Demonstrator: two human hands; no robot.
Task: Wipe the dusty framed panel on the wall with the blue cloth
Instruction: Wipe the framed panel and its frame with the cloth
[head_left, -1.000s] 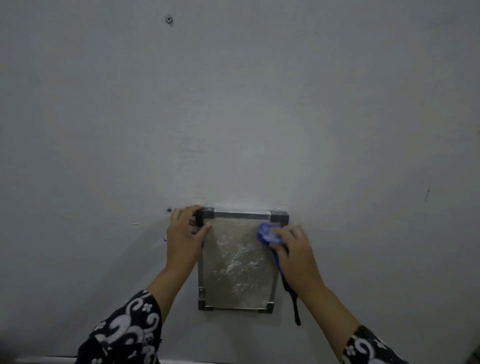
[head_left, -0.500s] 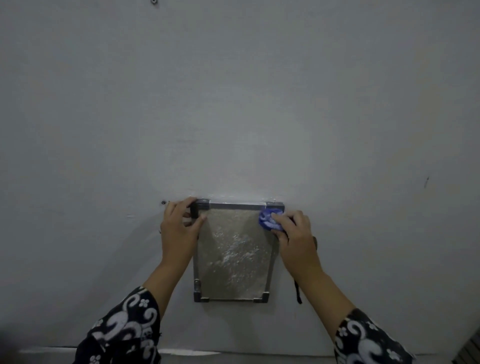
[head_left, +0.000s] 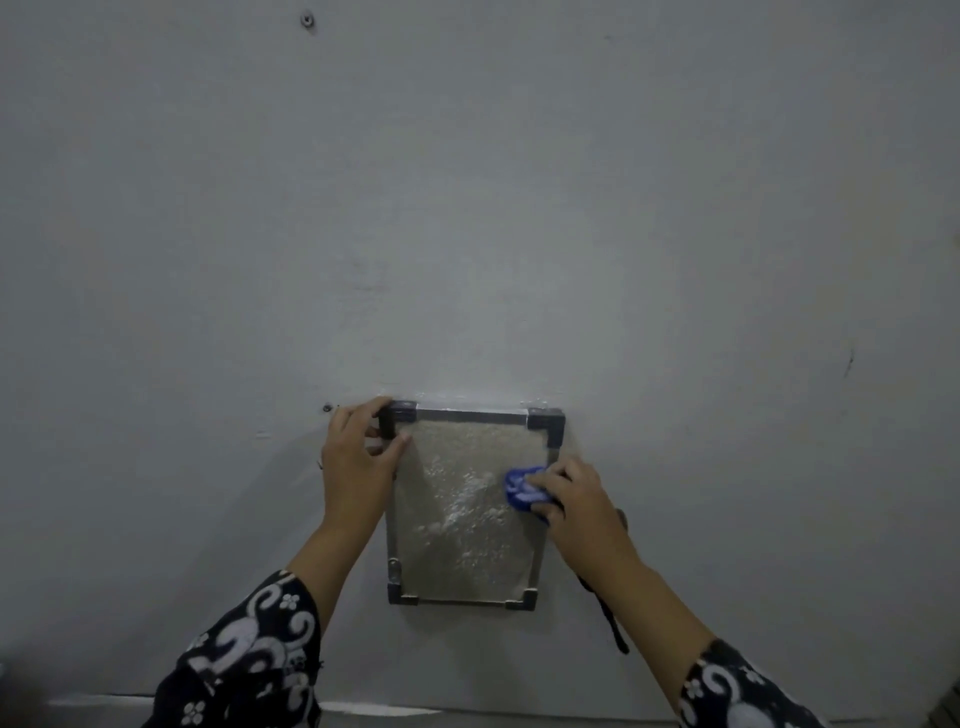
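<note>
**Wiping stroke moved down the right side of the panel**

The plain grey painted wall (head_left: 519, 208) filled the view and carried the rectangular metal-framed panel with black corner brackets (head_left: 462, 519), mounted flat and low in the frame. Its speckled face held a heavy white dust patch through the centre.

Change: half a second before, the crumpled blue cloth (head_left: 524, 491) sat at the upper right corner bracket; it then lay lower, against the right edge about midway down the panel. The right hand (head_left: 582, 509) was curled over the cloth, gripping it and pressing it to the surface. The left hand (head_left: 358, 457) remained at the upper left corner, fingers hooked round the bracket and thumb on the face, gripping the frame to steady it. Judged from this, a downward stroke along the right margin was under way, and most of the dust was not yet removed.

Edges and room: the central and left areas of the face lay open to the cloth. The left hand blocked the upper left corner. Bare wall surrounded the frame on all sides. A dark strap (head_left: 608, 618) hung below the right wrist, clear of the panel. A small screw (head_left: 327, 408) sat in the wall just beside the left hand.
</note>
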